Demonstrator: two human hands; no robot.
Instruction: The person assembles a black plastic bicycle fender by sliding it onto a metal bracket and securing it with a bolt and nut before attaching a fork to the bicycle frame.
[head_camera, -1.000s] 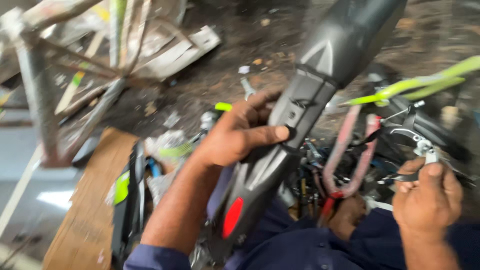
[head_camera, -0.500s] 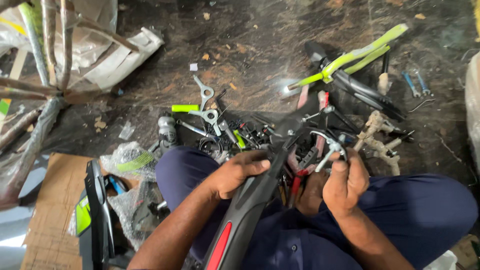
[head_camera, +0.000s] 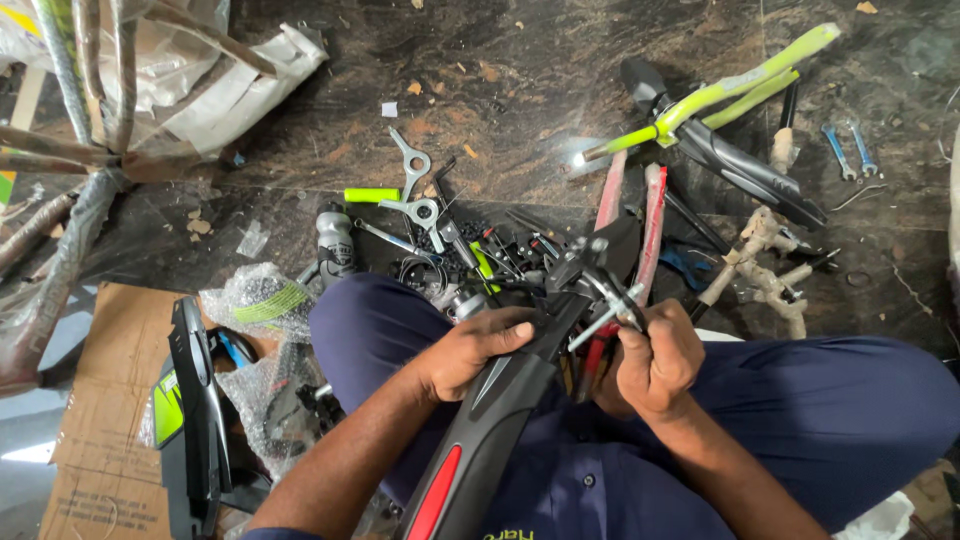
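I sit cross-legged in dark blue trousers with a long black plastic mudguard (head_camera: 480, 430) bearing a red reflector across my lap. My left hand (head_camera: 470, 350) grips the mudguard near its upper part. My right hand (head_camera: 655, 360) is closed around a small metal bracket with a bolt (head_camera: 605, 305) at the mudguard's top end. The mudguard's far tip (head_camera: 600, 255) points at the pile of parts on the floor.
Dark stone floor holds spanners (head_camera: 412, 165), a green-handled tool (head_camera: 372, 195), black-and-green bicycle parts (head_camera: 720, 100), red rods (head_camera: 652, 215), two blue spanners (head_camera: 848, 150). Another black mudguard (head_camera: 200, 400) lies on cardboard (head_camera: 100, 400) at left, beside bubble wrap (head_camera: 255, 300). A wrapped bicycle frame (head_camera: 70, 200) stands far left.
The view swung from the left side to the parts pile straight below. The mudguard came down into my lap, and my right hand moved in to its top end with the bracket.
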